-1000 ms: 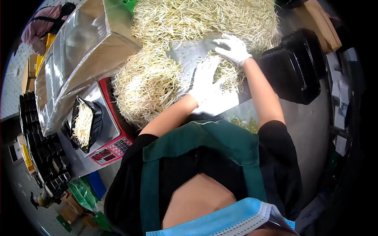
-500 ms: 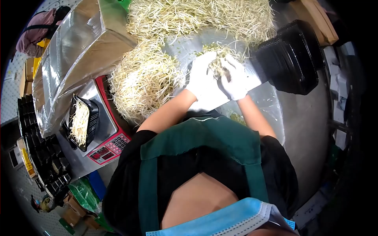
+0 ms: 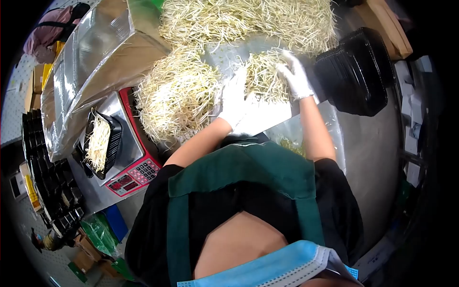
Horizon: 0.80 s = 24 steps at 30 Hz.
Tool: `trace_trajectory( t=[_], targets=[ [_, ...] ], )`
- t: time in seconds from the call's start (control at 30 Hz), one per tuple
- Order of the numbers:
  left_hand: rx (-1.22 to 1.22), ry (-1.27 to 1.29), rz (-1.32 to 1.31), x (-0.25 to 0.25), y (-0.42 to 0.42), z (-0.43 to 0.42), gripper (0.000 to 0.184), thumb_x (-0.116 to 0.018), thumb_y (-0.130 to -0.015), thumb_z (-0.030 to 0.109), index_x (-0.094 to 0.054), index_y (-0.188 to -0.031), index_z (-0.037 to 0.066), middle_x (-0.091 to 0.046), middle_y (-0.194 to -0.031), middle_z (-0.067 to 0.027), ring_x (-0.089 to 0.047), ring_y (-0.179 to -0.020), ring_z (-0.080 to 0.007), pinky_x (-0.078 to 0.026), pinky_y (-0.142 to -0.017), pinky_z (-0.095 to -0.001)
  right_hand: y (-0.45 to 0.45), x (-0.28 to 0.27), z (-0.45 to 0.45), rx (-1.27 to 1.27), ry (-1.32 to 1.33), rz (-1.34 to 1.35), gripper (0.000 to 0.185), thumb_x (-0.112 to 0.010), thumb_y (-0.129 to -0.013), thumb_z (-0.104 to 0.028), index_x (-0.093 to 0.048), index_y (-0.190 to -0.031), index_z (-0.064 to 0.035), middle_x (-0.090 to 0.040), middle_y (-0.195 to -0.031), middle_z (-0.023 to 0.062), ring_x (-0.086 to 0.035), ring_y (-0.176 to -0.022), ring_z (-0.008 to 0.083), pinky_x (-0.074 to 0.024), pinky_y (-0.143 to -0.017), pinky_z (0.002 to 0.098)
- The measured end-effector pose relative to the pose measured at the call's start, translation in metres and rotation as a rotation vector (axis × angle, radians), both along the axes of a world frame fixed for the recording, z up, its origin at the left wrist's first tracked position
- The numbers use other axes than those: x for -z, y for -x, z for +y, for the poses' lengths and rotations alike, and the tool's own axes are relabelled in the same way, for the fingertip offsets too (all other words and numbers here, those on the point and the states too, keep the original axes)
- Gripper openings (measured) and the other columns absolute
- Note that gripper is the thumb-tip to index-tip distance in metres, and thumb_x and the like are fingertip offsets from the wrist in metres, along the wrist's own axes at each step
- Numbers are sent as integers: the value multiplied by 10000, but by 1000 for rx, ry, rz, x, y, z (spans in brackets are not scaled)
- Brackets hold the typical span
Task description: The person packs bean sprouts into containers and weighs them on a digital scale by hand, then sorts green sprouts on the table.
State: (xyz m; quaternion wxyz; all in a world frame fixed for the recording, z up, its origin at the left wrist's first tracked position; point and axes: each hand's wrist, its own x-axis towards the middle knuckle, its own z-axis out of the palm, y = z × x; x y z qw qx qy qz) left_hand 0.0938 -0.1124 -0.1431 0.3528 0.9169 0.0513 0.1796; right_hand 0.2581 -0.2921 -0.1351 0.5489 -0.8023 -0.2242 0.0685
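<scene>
A small pile of bean sprouts [image 3: 265, 76] lies on the metal tabletop between my two white-gloved hands. My left hand [image 3: 235, 103] is flat and open at the pile's left side, its fingers pointing away from me. At the right side my right hand [image 3: 297, 79] stands open, thumb and fingers apart, against the pile's edge. A larger heap of sprouts [image 3: 179, 98] sits left of my left hand, and another long heap [image 3: 248, 21] spans the far side.
On the left, a red scale [image 3: 136, 174] bears a black tray of sprouts [image 3: 98, 146]. Behind it stands a plastic-lined box [image 3: 95, 71]. Stacked black trays [image 3: 358, 71] are at the right, more trays [image 3: 48, 177] at far left. A person [image 3: 45, 36] is at the upper left.
My hands came together over the small pile half a second ago, and now they are apart. The right hand moved outward and the sprouts between them are spread wider.
</scene>
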Motion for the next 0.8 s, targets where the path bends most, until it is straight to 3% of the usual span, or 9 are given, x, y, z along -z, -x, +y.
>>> trace_trajectory(
  t=[0.07, 0.23, 0.33, 0.43, 0.53, 0.6, 0.67, 0.73, 0.8],
  targets=[
    [86, 393, -39, -11, -13, 3, 627, -643, -832, 288, -435, -1375, 52, -424, -1399, -217, -354, -1329, -365, -237, -1118, -465, 16, -30, 18, -141, -66, 79, 639, -739, -801, -308, -518, -1297, 26, -554, -1308, 185, -509, -1235, 274, -363, -1065, 367],
    [-131, 224, -70, -50, -66, 14, 637, -743, -776, 317, -504, -1311, 68, -537, -1280, -168, -454, -1248, -317, -326, -1064, -419, -34, -45, 41, -204, 159, -110, 591, -679, -807, -495, -588, -1281, -154, -611, -1255, 90, -546, -1184, 262, -382, -1042, 369],
    [106, 150, 268, -40, -89, 15, 645, -751, -755, 374, -537, -1277, 60, -575, -1234, -172, -496, -1206, -314, -330, -1052, -422, -38, -34, 54, -156, 822, -493, 565, -589, -831, -574, -589, -1287, -240, -590, -1293, 38, -524, -1200, 252, -380, -1034, 327],
    [133, 514, 276, -39, -68, 9, 489, -704, -801, 238, -558, -1252, 119, -627, -1140, -135, -551, -1135, -295, -348, -1059, -395, -55, -20, 23, -305, 761, -398, 446, -520, -911, -459, -622, -1223, -158, -598, -1242, 53, -551, -1113, 242, -407, -977, 337],
    [108, 592, 41, -42, -30, 7, 444, -645, -816, 42, -575, -1247, 120, -638, -1041, -117, -581, -1056, -257, -437, -972, -364, -20, 4, -20, -156, -21, 309, 296, -483, -958, -242, -646, -1108, -46, -613, -1111, 114, -566, -1044, 198, -427, -925, 349],
    [292, 536, -55, -42, -5, 11, 520, -693, -791, 119, -543, -1286, 70, -587, -1183, -160, -542, -1135, -287, -422, -995, -380, 33, -37, -34, -146, 6, 334, 319, -576, -900, -247, -620, -1139, -39, -601, -1147, 141, -545, -1108, 224, -403, -976, 373],
    [358, 336, -31, -46, 5, 10, 621, -719, -765, 199, -502, -1319, 18, -493, -1326, -189, -481, -1219, -314, -379, -1038, -407, 75, -8, -42, -190, 204, -342, 466, -663, -823, -309, -580, -1211, -65, -570, -1242, 151, -510, -1180, 295, -356, -1039, 429],
    [88, -296, -24, -48, 12, -6, 682, -722, -743, 269, -486, -1321, -5, -460, -1368, -199, -439, -1265, -325, -329, -1074, -427, 103, -14, -25, -164, 296, -601, 579, -700, -773, -325, -537, -1273, -83, -526, -1314, 161, -471, -1229, 352, -303, -1081, 479],
    [4, -336, -24, -28, -7, -13, 615, -658, -784, 233, -480, -1334, 23, -508, -1323, -180, -462, -1234, -333, -322, -1073, -436, 111, -21, -6, -134, 321, -605, 533, -658, -778, -270, -552, -1269, -91, -503, -1335, 172, -480, -1215, 364, -338, -1060, 467]
  ],
)
